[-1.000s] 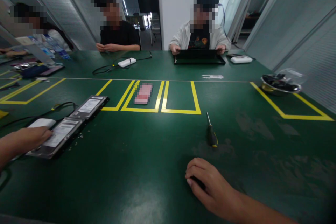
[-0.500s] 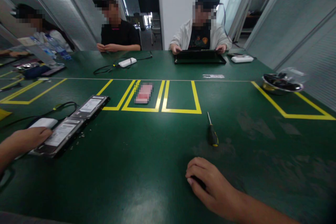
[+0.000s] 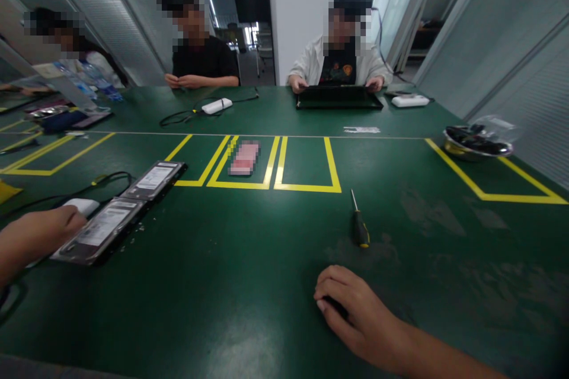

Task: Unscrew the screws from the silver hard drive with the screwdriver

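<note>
**A:** At the near left edge of the bench, what is the left hand on?

**B:** Its fingertips touch the near end of a hard drive, a flat rectangular slab with a white label on a dull metal top and a dark rim. It lies flat, long axis running away and to the right. The fingers look loosely curled against it; whether they grip it or only rest there I cannot tell.

**A:** And around it?

**B:** A second hard drive of the same make lies just beyond, nearly end to end with the first. A white rounded box peeks out beside the hand, with a black cable looping behind it. Tiny pale specks, perhaps screws, dot the mat beside the nearer drive.

**A:** The right hand?

**B:** Near the front edge, middle-right, knuckles up, fingers curled down over something small and dark that is mostly hidden. Beyond it, apart, lies a screwdriver with a black-and-yellow handle and slim steel shaft pointing away.

**A:** The surface?

**B:** The bench wears a smooth green mat, scuffed at the right, with yellow tape boxes toward the middle.
</note>
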The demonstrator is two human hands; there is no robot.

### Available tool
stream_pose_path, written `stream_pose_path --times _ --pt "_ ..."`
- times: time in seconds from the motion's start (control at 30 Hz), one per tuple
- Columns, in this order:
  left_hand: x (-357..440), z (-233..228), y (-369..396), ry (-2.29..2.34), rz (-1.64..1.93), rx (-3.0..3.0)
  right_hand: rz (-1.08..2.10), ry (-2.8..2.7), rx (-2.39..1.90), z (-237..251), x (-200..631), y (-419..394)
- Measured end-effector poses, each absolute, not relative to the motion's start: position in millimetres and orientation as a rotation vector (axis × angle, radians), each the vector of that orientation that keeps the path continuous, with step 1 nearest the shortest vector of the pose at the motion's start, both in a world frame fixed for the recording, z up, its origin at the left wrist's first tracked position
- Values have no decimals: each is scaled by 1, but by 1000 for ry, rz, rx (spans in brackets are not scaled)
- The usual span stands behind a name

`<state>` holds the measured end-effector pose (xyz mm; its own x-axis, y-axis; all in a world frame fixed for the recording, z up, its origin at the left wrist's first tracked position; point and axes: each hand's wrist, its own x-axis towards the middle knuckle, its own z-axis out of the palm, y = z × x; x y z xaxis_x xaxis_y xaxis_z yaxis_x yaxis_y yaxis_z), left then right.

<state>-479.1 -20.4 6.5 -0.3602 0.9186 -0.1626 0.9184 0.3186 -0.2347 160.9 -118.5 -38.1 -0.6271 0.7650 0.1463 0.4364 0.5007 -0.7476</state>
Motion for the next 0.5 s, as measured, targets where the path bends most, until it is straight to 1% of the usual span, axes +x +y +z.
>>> stream_pose_path --times 0.1,0.23,0.33,0.4,0.5 --pt "-462 12 -20 -2589 605 -1786 937 -2283 -982 -39 161 -119" --pt "-428 8 -21 -2424 555 -1939 946 -2279 -984 -39 161 -120" --pt "-407 6 -20 -2344 627 -2011 947 -2289 -979 -38 161 -120" --pt "-403 7 -17 -2342 554 -1937 941 -2294 -980 -38 161 -120" --pt "-411 5 -13 -2478 355 -1751 939 -2295 -984 -37 161 -120"
